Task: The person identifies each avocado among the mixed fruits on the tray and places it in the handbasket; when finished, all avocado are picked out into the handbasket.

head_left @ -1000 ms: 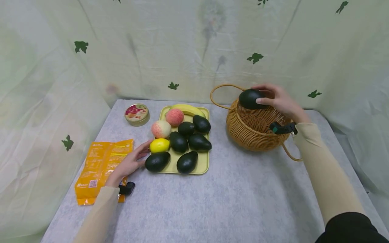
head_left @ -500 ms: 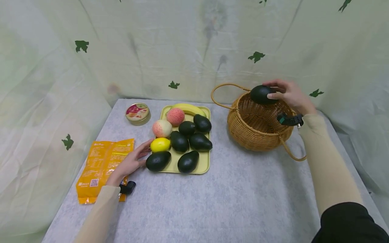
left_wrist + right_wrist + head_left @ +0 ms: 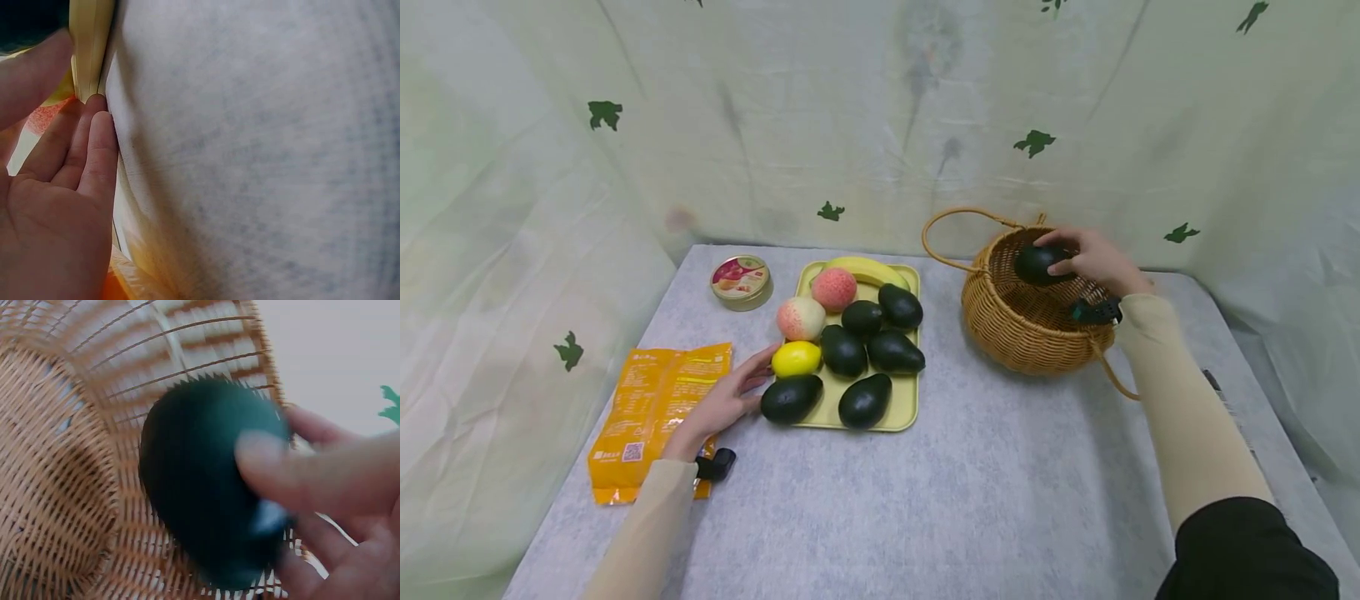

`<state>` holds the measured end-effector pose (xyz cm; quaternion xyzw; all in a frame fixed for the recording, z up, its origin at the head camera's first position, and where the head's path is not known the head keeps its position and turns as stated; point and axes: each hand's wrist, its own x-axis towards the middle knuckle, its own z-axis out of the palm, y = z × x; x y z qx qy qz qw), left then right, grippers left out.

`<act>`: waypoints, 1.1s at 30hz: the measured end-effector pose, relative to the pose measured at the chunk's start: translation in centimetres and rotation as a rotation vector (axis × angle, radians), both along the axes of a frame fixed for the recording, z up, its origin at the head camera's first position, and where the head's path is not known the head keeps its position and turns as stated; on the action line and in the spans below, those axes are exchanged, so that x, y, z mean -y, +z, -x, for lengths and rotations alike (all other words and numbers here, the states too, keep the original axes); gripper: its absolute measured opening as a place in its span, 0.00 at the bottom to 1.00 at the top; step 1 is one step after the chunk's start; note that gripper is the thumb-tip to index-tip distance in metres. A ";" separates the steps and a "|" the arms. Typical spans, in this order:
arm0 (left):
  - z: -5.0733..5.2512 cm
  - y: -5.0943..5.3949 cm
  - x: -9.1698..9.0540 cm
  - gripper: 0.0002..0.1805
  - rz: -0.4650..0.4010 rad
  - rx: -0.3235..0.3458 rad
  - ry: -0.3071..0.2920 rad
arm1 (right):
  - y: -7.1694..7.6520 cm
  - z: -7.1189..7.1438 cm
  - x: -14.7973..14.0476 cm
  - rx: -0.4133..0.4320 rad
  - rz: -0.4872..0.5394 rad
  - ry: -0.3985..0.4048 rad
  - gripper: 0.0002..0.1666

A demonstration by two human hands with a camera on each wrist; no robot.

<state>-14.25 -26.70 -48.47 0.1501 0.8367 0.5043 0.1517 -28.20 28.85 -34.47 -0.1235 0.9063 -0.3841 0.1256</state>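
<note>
My right hand (image 3: 1093,260) grips a dark avocado (image 3: 1037,265) within the mouth of a wicker basket (image 3: 1026,350). In the right wrist view the thumb presses on the avocado (image 3: 209,481), and the basket's woven inside (image 3: 56,487) lies behind it. My left hand (image 3: 730,402) rests at the left edge of a yellow tray (image 3: 907,408), its fingers fairly straight, beside a lemon (image 3: 796,359) and an avocado (image 3: 792,399). The left wrist view has the fingertips touching the tray's side (image 3: 90,50). More avocados, two peaches (image 3: 833,289) and a banana (image 3: 868,270) fill the tray.
An orange packet (image 3: 651,417) lies left of the tray, partly under the left forearm. A round tin (image 3: 741,282) stands behind it. One basket handle (image 3: 951,215) sticks out to the left, another (image 3: 1116,379) to the front right. Curtains surround the table.
The right hand first shifted right with the avocado, then lowered it into the basket's mouth. The left hand and the tray stay where they were.
</note>
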 end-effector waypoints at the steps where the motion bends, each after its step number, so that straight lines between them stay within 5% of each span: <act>1: 0.0 0.0 0.0 0.44 -0.002 -0.002 -0.001 | -0.2 0.0 0.1 0.001 -0.025 0.006 0.27; 7: 0.0 0.0 -0.1 0.44 -0.003 -0.002 0.001 | -0.4 -0.6 0.6 0.025 -0.070 0.044 0.25; 24: -0.2 0.2 -0.2 0.44 -0.012 0.018 0.012 | 1.9 -3.5 1.1 0.044 0.257 0.073 0.26; 33: -0.2 0.4 -0.3 0.44 -0.005 0.018 0.013 | 1.9 -4.9 5.0 -0.011 0.394 0.250 0.26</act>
